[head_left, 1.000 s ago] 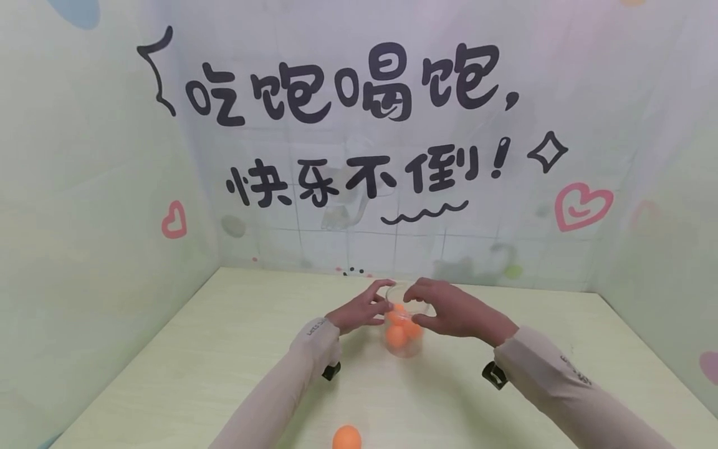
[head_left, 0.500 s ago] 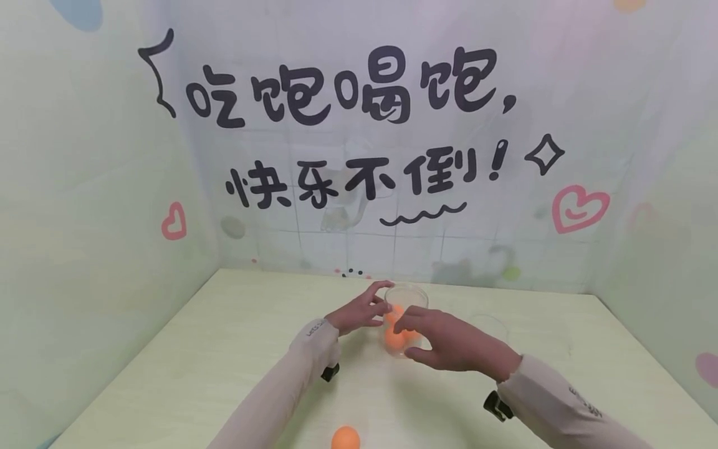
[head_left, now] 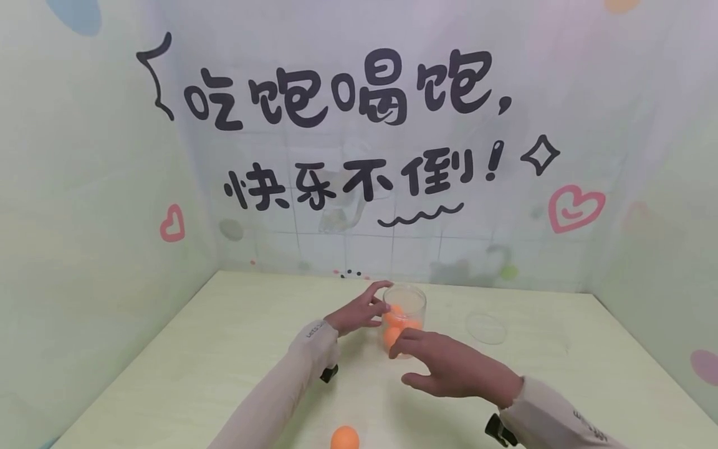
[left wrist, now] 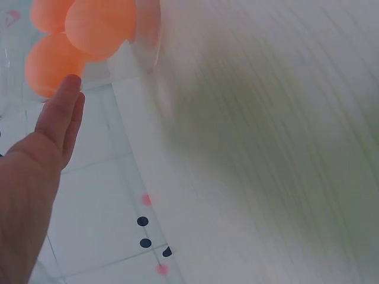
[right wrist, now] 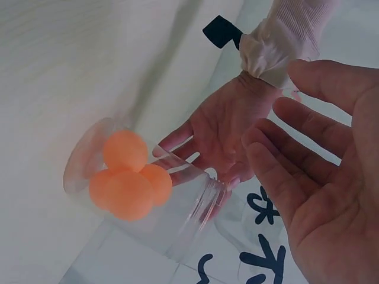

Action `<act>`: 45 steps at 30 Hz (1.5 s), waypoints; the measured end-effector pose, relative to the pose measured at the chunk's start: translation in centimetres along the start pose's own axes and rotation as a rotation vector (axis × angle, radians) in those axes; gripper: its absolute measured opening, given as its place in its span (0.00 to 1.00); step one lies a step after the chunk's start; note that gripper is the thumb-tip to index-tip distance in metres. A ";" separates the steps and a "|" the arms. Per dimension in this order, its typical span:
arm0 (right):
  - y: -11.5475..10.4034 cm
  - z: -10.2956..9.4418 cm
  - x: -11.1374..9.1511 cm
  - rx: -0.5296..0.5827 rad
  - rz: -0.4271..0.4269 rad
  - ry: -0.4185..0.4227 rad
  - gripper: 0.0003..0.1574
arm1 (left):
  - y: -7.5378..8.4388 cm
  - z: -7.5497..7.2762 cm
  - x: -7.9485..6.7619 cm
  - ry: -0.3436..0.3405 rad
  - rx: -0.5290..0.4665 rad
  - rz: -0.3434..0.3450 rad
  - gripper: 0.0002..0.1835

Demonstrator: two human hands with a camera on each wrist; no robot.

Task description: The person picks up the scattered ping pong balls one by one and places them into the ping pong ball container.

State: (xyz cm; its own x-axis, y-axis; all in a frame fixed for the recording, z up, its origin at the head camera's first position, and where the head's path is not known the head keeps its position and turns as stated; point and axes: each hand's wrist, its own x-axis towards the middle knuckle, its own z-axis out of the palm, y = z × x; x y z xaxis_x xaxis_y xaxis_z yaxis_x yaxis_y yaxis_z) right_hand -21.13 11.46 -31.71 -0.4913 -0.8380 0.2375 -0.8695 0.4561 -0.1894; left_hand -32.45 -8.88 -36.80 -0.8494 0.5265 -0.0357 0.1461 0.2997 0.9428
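Note:
A clear jar (head_left: 414,303) with several orange balls (head_left: 394,337) in its lower part stands upright and uncovered towards the back of the table. My left hand (head_left: 354,313) rests against the jar's left side; its extended fingers touch the wall in the left wrist view. In front of the jar, to the right, my right hand (head_left: 457,366) hovers with fingers loosely bent and nothing in them. From the head view it covers part of the jar's base. A clear round lid (head_left: 486,328) lies flat right of the jar.
A single orange ball (head_left: 344,438) sits at the near edge of view on the pale wooden table (head_left: 235,349). Printed walls (head_left: 314,249) enclose the back and both sides. Dark camera mounts (head_left: 501,430) hang below the wrists.
My right hand has moved from the jar's mouth down and towards me, uncovering the rim and the lid on the right. My left hand has stayed at the jar.

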 end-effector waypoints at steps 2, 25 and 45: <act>-0.1 0.2 -0.1 0.002 0.004 -0.009 0.15 | 0.0 0.0 0.0 0.007 0.001 -0.001 0.29; -0.3 1.1 -0.5 0.003 -0.004 -0.030 0.14 | -0.1 0.3 0.2 0.006 -0.010 -0.020 0.29; -0.8 2.7 -1.1 0.012 -0.077 -0.088 0.15 | 0.4 0.6 0.0 0.000 0.012 0.000 0.29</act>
State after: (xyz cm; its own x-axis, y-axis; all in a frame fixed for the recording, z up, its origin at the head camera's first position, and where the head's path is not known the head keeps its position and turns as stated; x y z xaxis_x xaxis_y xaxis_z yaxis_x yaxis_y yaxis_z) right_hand -19.79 11.20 -34.44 -0.4166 -0.8935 0.1674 -0.9035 0.3866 -0.1850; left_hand -32.09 -8.28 -36.61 -0.8493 0.5268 -0.0353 0.1525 0.3088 0.9388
